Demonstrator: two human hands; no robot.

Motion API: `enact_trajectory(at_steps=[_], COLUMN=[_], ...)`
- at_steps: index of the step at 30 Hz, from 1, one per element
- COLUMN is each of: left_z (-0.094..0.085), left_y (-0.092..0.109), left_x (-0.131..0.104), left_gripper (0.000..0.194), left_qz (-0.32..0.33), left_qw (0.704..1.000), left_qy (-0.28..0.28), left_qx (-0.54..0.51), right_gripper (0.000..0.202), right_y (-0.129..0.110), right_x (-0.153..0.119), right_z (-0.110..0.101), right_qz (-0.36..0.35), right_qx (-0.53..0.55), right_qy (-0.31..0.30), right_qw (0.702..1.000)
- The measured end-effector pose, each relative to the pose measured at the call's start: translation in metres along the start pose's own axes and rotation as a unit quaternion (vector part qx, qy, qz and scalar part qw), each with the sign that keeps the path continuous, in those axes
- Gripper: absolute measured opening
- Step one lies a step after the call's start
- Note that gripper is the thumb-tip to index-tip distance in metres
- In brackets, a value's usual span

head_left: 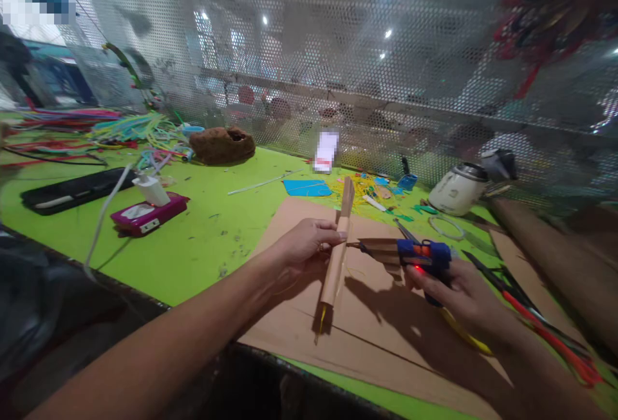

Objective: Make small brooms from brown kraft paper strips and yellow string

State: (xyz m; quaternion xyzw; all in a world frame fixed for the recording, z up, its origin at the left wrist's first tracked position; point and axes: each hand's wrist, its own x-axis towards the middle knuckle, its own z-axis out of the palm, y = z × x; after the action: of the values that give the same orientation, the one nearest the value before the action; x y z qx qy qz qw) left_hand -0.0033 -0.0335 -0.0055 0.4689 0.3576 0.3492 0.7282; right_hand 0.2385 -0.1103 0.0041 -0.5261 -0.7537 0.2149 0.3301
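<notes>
My left hand [309, 246] pinches a narrow folded strip of brown cardboard [335, 272], held upright and slightly tilted over the work sheet. A thin yellow strand [322, 320] sticks out of the strip's lower end. In my right hand [461, 288] is a blue hot glue gun [437, 256] with a glowing red light. Its front is wrapped in brown material, and the dark nozzle points left, at or very near the strip's right edge; contact cannot be made out. Beneath both hands lies a flat brown cardboard sheet [290, 227].
Yellow and blue scraps [371, 191] lie behind the sheet, beside a blue piece [306, 188]. A white jar [456, 188] stands right, near scissors [483, 268] and another person's arm [545, 252]. Left are a purple power block [149, 214], a black case [77, 189] and a brown hollow lump [222, 145].
</notes>
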Motion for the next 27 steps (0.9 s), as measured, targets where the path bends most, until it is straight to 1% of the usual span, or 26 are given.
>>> enact_trajectory(at_steps=[4, 8, 12, 15, 18, 21, 24, 27], left_z=[0.0, 0.002, 0.001, 0.0, -0.001, 0.001, 0.003, 0.005], left_y=[0.0, 0.002, 0.002, 0.001, 0.0, 0.0, 0.002, 0.005], left_x=[0.002, 0.001, 0.002, 0.003, 0.003, 0.002, 0.001, 0.0], left_gripper=[0.015, 0.012, 0.013, 0.014, 0.013, 0.013, 0.012, 0.012], left_qz=[0.0, 0.0, -0.002, 0.009, 0.01, -0.001, -0.007, -0.007], left_qw=[1.0, 0.999, 0.999, 0.999, 0.999, 0.998, 0.997, 0.996], left_qy=[0.006, 0.016, 0.018, 0.023, 0.032, 0.041, 0.046, 0.052], left_qx=[-0.018, -0.03, -0.038, -0.036, -0.026, -0.042, -0.066, -0.07], right_gripper=[0.025, 0.021, 0.021, 0.019, 0.017, 0.017, 0.018, 0.02], right_y=[0.004, 0.003, -0.002, 0.002, 0.009, 0.013, 0.011, 0.007], right_x=[-0.002, -0.004, -0.006, -0.008, -0.009, -0.01, -0.01, -0.011], right_z=[-0.001, -0.001, -0.002, -0.002, -0.001, -0.001, -0.002, -0.003], right_qz=[-0.014, -0.017, -0.015, -0.018, -0.021, -0.022, -0.022, -0.022], right_qx=[0.008, 0.054, 0.068, 0.057, 0.061, 0.067, 0.063, 0.072], right_qy=[-0.021, -0.059, -0.055, -0.045, -0.056, -0.072, -0.084, -0.098], right_qw=[1.0, 0.997, 0.996, 0.997, 0.996, 0.995, 0.994, 0.992])
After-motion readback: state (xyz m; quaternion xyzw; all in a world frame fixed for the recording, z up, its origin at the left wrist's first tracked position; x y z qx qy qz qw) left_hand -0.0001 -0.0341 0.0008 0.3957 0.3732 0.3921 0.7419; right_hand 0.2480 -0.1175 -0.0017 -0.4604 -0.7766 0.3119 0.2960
